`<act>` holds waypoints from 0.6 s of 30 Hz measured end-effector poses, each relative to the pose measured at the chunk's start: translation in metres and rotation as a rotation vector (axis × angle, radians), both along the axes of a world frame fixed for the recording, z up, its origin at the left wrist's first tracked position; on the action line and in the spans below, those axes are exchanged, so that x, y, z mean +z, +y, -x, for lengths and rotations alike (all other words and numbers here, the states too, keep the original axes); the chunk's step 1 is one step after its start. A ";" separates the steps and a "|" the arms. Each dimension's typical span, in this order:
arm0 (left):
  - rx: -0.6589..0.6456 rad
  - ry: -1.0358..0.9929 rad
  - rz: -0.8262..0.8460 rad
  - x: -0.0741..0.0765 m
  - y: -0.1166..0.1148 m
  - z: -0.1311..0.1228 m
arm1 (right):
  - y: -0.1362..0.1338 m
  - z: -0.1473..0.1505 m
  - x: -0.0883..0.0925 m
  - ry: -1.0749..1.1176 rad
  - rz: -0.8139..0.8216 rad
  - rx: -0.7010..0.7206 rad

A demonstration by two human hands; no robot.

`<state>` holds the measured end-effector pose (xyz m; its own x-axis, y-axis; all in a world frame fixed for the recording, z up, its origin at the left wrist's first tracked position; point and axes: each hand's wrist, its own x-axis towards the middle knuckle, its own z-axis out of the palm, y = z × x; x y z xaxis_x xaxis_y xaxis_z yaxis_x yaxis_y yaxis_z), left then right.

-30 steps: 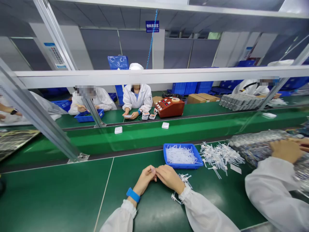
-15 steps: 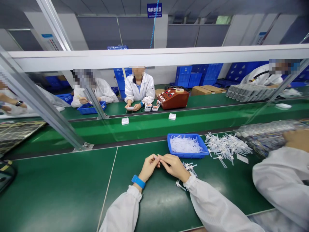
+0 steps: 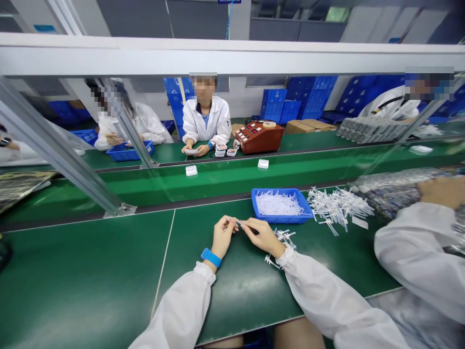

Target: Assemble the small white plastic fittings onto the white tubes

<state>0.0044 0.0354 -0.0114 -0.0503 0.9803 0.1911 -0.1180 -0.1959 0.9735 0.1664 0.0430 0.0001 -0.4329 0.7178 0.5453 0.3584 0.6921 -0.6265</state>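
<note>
My left hand (image 3: 223, 236), a blue band on its wrist, has its thumb and fingertips pinched together above the green table (image 3: 119, 276). Facing it, my right hand (image 3: 262, 234) pinches at almost the same spot. A sliver of something small shows between the fingertips, too small to name. Close by my right wrist lie a few white plastic pieces with thin stems (image 3: 285, 237), and one more piece (image 3: 272, 262) rests beside the cuff. Just beyond my right hand, a blue tray (image 3: 308, 216) holds many thin, whitish translucent plastic pieces (image 3: 278, 203).
A heap of white stemmed pieces (image 3: 339, 206) lies right of the tray, with bagged parts (image 3: 392, 191) farther right. A co-worker's sleeve (image 3: 410, 247) reaches in there. Two white boxes (image 3: 191, 170) sit on the green conveyor belt (image 3: 225, 182). A metal post (image 3: 83, 165) stands left.
My view has tilted downward, so the scene sits higher in the picture. Both hands stay together at the fingertips, with a slightly wider gap between them.
</note>
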 end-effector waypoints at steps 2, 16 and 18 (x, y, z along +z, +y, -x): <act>0.002 -0.006 0.000 -0.001 0.000 0.000 | 0.000 0.000 -0.001 -0.013 0.006 -0.008; -0.018 0.051 -0.005 0.004 0.004 0.001 | 0.005 0.001 -0.001 0.032 0.020 -0.045; -0.016 0.067 -0.006 0.005 0.003 0.001 | 0.005 0.001 -0.001 0.030 0.028 -0.044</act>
